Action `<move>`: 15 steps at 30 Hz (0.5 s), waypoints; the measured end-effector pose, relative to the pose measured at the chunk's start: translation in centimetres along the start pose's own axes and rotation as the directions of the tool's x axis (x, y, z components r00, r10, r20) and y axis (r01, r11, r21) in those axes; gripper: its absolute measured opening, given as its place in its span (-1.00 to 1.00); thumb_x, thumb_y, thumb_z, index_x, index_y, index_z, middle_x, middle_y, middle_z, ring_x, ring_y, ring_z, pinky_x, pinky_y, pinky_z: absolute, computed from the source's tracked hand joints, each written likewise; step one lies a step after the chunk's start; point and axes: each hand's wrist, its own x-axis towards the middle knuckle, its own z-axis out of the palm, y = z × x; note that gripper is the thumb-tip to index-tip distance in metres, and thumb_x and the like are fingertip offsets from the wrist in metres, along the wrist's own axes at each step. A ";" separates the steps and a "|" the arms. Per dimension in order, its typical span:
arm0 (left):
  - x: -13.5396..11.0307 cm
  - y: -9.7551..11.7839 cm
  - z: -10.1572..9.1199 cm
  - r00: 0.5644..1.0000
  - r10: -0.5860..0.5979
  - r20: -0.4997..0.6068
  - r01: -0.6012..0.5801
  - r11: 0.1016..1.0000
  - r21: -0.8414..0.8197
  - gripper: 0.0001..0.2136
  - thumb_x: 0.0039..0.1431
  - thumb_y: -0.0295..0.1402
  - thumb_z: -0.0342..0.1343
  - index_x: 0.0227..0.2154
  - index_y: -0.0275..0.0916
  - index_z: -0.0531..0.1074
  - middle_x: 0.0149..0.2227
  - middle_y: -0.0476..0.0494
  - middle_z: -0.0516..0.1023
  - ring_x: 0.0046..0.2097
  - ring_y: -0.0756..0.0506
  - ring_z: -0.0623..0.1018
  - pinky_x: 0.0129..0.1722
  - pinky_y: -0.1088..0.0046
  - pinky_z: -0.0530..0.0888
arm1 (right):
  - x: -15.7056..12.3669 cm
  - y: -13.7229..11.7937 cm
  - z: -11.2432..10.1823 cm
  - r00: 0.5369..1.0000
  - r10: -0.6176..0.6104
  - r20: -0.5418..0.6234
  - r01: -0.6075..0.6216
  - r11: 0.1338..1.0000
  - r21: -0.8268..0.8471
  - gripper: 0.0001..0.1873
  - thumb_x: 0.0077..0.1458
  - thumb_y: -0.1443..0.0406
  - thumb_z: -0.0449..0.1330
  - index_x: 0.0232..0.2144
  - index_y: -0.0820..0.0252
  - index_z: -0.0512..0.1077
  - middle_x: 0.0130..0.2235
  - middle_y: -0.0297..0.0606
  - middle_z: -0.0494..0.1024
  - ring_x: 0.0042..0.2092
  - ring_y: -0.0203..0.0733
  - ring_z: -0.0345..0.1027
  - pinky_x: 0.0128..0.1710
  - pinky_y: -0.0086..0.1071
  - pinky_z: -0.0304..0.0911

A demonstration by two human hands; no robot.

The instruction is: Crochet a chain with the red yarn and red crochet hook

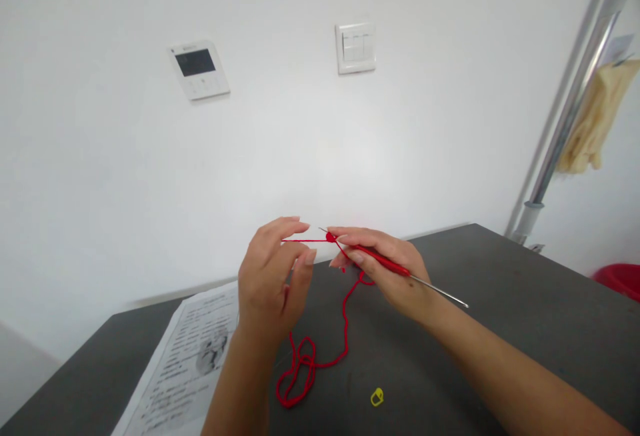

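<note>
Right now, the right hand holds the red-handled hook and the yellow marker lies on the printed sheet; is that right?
Not quite: the head view shows the yellow marker on the dark tabletop, apart from the printed sheet. The right hand does hold the red-handled hook.

Homelike room with wall panel (200, 71), light switch (356, 48)

The tabletop (490, 276) is dark grey. On it lie a printed sheet (173, 373), looped red yarn (345, 329) — and a yellow clip (379, 394)
</note>
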 end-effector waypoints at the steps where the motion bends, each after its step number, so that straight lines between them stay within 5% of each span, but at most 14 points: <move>1: -0.1 -0.3 0.2 0.999 0.028 0.045 -0.031 0.997 0.075 -0.85 0.27 -0.51 0.06 -0.40 -0.22 0.45 -0.15 -0.24 0.63 0.01 -0.23 0.58 0.00 0.12 0.50 | 0.0 0.0 0.0 1.000 -0.010 -0.015 0.010 1.000 -0.023 -0.77 0.30 0.36 0.16 -0.04 0.06 0.54 0.05 -0.20 0.63 -0.22 -0.26 0.64 -0.17 -0.38 0.57; 9: -0.4 0.0 2.3 0.989 -0.089 0.119 0.060 0.973 0.225 -0.78 0.31 -0.45 0.05 -0.06 -0.37 0.50 -0.06 -0.38 0.63 0.01 -0.25 0.58 0.01 0.08 0.54 | 0.0 0.2 -0.3 0.992 -0.120 -0.039 0.109 0.972 -0.209 -0.72 0.30 0.37 0.16 -0.01 0.01 0.53 0.08 -0.24 0.61 -0.04 -0.18 0.60 -0.01 -0.30 0.55; 15: -0.5 0.8 2.4 0.984 -0.131 0.119 0.097 0.962 0.254 -0.76 0.31 -0.47 0.00 -0.06 -0.41 0.50 -0.08 -0.41 0.63 -0.04 -0.28 0.58 -0.01 0.02 0.51 | 0.2 0.4 -0.6 0.986 -0.162 -0.027 0.143 0.926 -0.348 -0.73 0.31 0.36 0.14 -0.01 0.03 0.52 0.08 -0.23 0.61 0.04 -0.13 0.56 0.10 -0.21 0.50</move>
